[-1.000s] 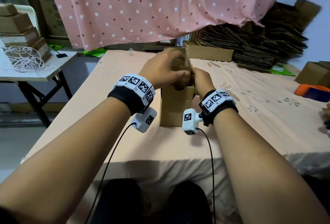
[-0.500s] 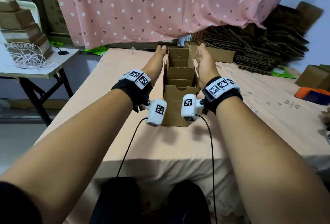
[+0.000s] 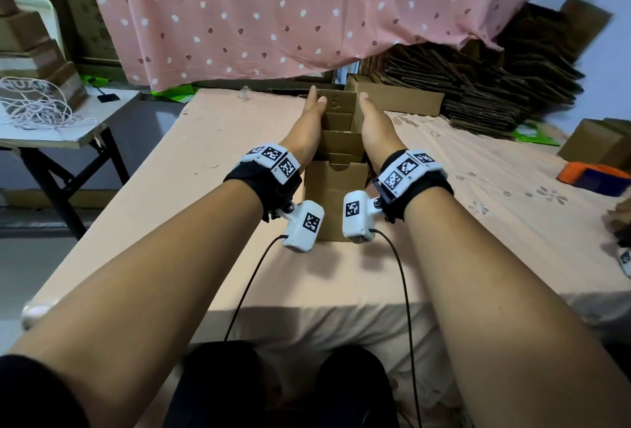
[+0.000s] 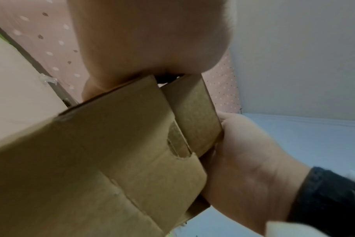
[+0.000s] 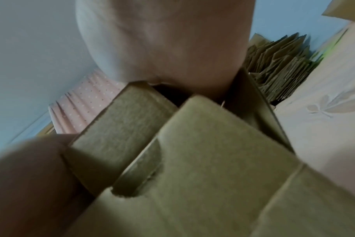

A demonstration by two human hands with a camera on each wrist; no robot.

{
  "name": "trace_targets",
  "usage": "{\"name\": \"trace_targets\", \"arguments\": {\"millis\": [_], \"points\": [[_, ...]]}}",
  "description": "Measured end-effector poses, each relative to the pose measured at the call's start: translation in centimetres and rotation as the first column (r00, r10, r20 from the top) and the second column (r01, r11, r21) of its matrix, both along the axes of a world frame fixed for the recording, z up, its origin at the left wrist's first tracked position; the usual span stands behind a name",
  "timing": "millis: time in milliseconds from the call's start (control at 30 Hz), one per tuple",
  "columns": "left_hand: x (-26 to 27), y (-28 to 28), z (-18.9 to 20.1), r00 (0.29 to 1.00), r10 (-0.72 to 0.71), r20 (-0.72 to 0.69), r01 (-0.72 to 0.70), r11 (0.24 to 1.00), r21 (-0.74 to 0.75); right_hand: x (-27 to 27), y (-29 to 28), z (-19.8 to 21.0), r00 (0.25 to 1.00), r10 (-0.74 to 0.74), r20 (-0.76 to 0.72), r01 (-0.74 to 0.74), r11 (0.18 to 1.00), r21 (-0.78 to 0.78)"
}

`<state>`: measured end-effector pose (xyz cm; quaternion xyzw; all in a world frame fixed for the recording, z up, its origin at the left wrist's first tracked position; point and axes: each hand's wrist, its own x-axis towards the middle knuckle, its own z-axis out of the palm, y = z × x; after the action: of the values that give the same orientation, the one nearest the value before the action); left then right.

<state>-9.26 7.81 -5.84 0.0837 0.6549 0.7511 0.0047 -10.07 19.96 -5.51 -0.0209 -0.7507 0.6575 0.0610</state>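
Centre frame: cardboard box (image 3: pixel 336 198) on counter (image 3: pixel 205 168), between left hand (image 3: pixel 307 130) and right hand (image 3: pixel 375 128); grips flat, fingers straight, pressing sides.

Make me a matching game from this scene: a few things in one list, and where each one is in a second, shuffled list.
Things
1. left hand
2. cardboard box
3. tangle of cord
4. stack of flattened cardboard

Places
A. on the side table at the far left
B. piled beyond the far right corner of the table
C. fingers straight, flat against the box's left side
D. standing upright on the peach tablecloth

Pairs: 1-C, 2-D, 3-A, 4-B
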Motion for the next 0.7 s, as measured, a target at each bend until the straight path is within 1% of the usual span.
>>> {"name": "trace_targets", "arguments": {"millis": [167,267,400,533,633,700], "points": [[-0.6,0.3,-0.9,0.999,0.034,-0.034,-0.036,0.997,-0.066,-1.3,0.6,-1.4,0.998,0.013,-0.060,-0.010,0.999,0.040],[-0.6,0.2,-1.1,0.998,0.022,-0.054,-0.029,0.990,-0.136,-1.4,0.5,-1.3,0.997,0.014,-0.082,-0.009,0.998,0.061],[-0.9,-0.3,-0.5,0.996,0.061,-0.068,-0.075,0.973,-0.219,-2.4,0.2,-1.1,0.995,0.031,-0.096,-0.025,0.998,0.064],[-0.3,-0.3,1.0,0.976,0.102,-0.191,-0.159,0.937,-0.311,-5.5,0.2,-2.7,0.994,0.036,-0.099,-0.035,0.999,0.011],[0.1,0.1,1.3,0.970,0.146,-0.194,-0.194,0.946,-0.259,-8.0,1.1,-4.5,0.996,0.037,-0.079,-0.041,0.998,-0.046],[-0.1,0.5,1.4,0.973,0.171,-0.158,-0.203,0.956,-0.213,-8.0,1.5,-4.6,0.997,0.047,-0.064,-0.051,0.997,-0.063]]}}
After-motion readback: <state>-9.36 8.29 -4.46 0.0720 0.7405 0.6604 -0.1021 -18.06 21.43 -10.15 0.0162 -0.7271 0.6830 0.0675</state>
